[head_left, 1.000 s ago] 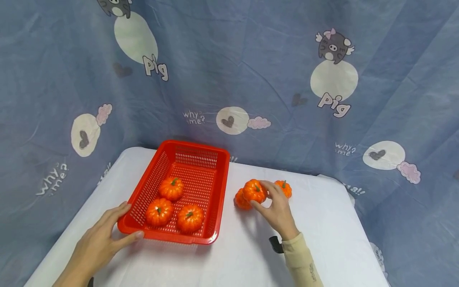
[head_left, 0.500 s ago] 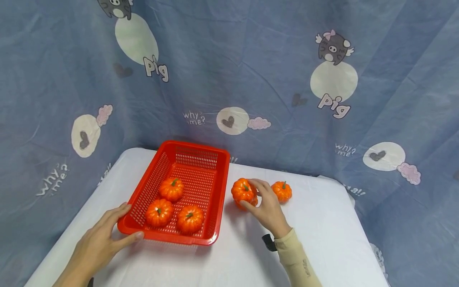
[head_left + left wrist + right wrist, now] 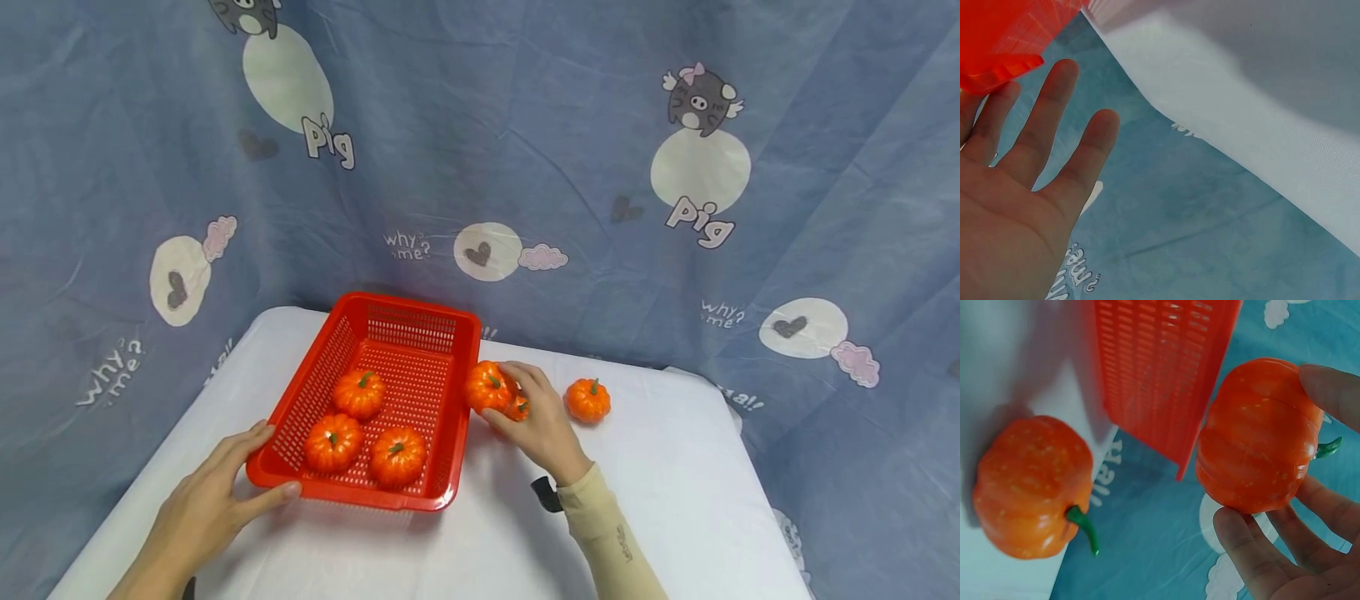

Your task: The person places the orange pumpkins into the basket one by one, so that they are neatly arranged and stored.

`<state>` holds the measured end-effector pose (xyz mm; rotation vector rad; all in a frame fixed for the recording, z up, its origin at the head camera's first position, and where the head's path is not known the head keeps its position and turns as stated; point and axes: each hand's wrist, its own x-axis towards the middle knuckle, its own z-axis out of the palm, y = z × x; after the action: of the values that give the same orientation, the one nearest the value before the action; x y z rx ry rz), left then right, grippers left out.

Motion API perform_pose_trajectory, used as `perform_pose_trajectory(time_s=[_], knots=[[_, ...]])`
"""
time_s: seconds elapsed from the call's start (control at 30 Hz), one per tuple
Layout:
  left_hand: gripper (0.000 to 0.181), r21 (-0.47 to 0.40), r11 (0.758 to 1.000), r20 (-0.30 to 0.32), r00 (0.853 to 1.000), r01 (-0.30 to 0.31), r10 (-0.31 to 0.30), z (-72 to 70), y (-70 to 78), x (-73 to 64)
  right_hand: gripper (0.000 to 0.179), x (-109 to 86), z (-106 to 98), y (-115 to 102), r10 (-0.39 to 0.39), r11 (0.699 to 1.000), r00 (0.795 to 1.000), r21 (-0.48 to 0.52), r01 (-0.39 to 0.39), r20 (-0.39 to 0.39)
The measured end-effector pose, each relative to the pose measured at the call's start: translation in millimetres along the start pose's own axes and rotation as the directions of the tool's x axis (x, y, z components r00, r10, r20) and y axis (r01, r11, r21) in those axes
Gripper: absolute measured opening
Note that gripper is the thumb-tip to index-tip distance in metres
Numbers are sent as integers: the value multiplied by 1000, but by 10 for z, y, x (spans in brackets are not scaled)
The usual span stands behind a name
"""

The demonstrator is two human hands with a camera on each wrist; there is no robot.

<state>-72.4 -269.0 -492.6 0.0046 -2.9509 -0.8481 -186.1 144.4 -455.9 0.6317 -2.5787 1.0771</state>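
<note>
Grip [image 3: 1313, 550] holding pumpkin [image 3: 1257, 437], red basket [image 3: 1154, 369], second pumpkin [image 3: 1032, 487]

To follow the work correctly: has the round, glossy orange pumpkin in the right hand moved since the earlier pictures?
Yes. In the head view, the pumpkin and right hand have moved left, toward the unmoved red rectangular plastic basket.

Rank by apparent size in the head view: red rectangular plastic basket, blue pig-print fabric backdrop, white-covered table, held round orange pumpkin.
Largest to smallest:
1. Blue backdrop
2. White-covered table
3. Red basket
4. Held pumpkin
</note>
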Motion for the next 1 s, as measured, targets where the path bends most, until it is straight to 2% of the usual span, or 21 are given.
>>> perform_pose_trajectory(time_s=[0.3,0.53,0.67,1.0], knots=[[111,3,1000,14,1000,7,-7,-16,4,1,69,137,76,-72,-60,998,998,-5,61,30],[106,-2,1000,-12,1000,-14,14,-22,11,8,68,258,133,-139,-121,992,987,-26,125,103],[105,-3,1000,-14,1000,-18,17,-25,9,6,69,335,179,-175,-154,986,981,-45,160,115],[108,-13,1000,10,1000,-1,1,-29,7,3,73,554,339,-241,-176,980,975,-69,186,135]])
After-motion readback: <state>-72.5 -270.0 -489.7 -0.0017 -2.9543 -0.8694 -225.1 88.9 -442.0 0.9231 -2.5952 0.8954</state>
